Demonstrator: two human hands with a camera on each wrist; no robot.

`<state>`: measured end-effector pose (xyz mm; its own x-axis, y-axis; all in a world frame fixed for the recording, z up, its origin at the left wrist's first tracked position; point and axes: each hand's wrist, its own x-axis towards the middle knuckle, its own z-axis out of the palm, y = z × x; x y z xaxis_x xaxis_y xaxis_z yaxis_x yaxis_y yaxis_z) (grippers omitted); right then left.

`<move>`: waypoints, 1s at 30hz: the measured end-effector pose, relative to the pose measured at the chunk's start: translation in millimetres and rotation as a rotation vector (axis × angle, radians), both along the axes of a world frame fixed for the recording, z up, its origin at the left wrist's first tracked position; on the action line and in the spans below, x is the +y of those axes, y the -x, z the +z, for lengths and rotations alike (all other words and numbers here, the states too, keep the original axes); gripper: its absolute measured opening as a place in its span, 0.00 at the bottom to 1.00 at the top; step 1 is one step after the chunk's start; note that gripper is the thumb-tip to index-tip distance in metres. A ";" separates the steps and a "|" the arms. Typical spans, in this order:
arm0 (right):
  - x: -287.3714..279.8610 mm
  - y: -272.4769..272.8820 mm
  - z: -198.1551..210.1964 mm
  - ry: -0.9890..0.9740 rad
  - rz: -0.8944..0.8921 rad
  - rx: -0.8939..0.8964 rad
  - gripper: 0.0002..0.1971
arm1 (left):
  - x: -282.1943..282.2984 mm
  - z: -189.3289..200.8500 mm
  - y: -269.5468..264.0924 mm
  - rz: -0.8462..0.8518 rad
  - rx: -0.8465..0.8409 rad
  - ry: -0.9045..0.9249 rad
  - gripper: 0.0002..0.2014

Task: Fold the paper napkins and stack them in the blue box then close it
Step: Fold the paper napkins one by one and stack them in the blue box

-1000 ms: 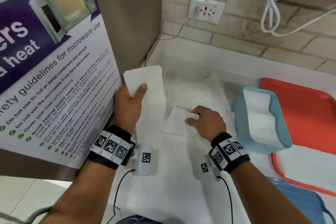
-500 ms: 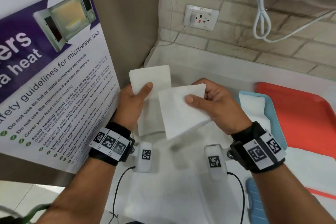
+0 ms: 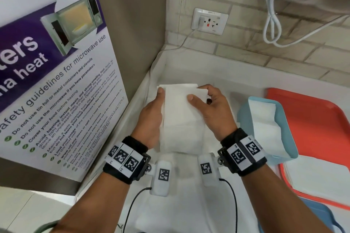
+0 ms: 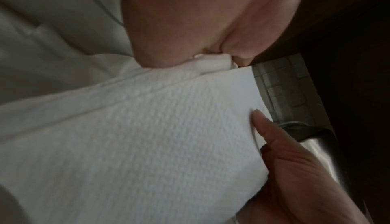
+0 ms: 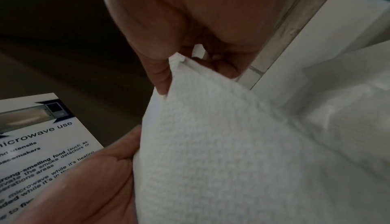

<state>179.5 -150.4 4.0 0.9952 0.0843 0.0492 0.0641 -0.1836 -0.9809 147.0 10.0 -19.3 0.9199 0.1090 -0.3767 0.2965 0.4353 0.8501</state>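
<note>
A small stack of folded white paper napkins (image 3: 180, 117) is held up above the counter between both hands. My left hand (image 3: 151, 117) grips its left edge, thumb on the top sheet. My right hand (image 3: 210, 108) pinches the upper right corner, thumb on the front and fingers curled behind. The wrist views show the embossed napkin (image 4: 147, 136) (image 5: 221, 144) close up with the thumbs pressed on it. The light blue box (image 3: 286, 132) stands open to the right, with a folded napkin (image 3: 265, 119) lying inside.
An orange tray (image 3: 318, 125) lies behind and under the box, with white paper (image 3: 318, 178) on it. A blue lid (image 3: 318, 213) shows at the lower right. A microwave safety poster (image 3: 56, 85) stands on the left. A brick wall, a socket (image 3: 209, 21) and a white cable (image 3: 270, 15) are behind.
My right hand picked a folded napkin off the counter, carried it left and laid it onto the napkin in my left hand. Both hands now hold the sheets together.
</note>
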 end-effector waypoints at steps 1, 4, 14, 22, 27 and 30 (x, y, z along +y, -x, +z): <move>0.4 0.4 -1.4 -0.007 -0.012 0.001 0.10 | -1.1 0.5 0.7 -0.011 0.008 0.003 0.29; 5.5 3.3 -1.3 -0.058 -0.042 0.035 0.08 | -3.7 1.6 2.6 -0.101 -0.055 -0.018 0.35; 5.5 8.9 -14.6 -0.255 -0.021 0.183 0.32 | -4.2 1.4 2.7 -0.054 -0.244 -0.050 0.16; 7.5 23.6 -33.5 -0.142 0.093 0.240 0.31 | 1.3 1.8 -3.3 -0.076 -0.263 0.094 0.21; -1.2 20.8 -30.5 -0.084 0.142 0.236 0.18 | 1.1 -1.3 -7.4 0.054 -0.245 0.032 0.16; -4.6 24.9 -28.8 -0.133 0.222 0.296 0.23 | 3.0 -0.3 -8.2 0.101 -0.251 0.102 0.15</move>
